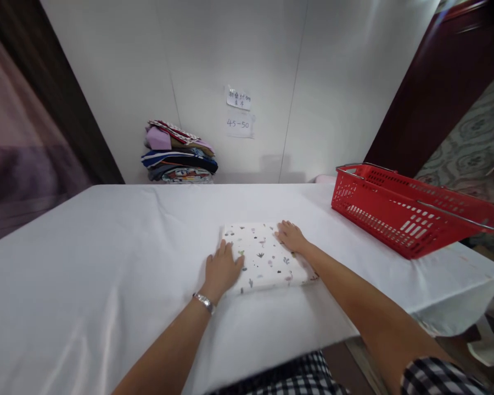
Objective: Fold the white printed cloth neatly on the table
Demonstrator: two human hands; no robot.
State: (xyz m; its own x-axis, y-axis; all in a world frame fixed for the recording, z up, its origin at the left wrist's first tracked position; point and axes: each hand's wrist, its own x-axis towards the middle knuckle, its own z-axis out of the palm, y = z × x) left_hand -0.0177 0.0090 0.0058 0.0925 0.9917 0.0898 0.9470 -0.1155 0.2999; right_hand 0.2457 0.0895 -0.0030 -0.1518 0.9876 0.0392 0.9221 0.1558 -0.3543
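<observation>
A folded white cloth (267, 263) printed with small flamingos and cacti lies flat on the table, as a neat rectangle. My left hand (222, 269) rests along its left edge, fingers stretched out and thumb lying on the print. On the far right part of the cloth lies my right hand (292, 237), palm down with the fingers extended. Neither hand grips the cloth; both only touch it. A silver bracelet (205, 302) circles my left wrist.
The table wears a white tablecloth (107, 241). At its right side stands a red plastic basket (374, 208) with metal handles. A stack of folded fabrics (181, 156) sits at the back against the wall, left of two paper notes (239, 112).
</observation>
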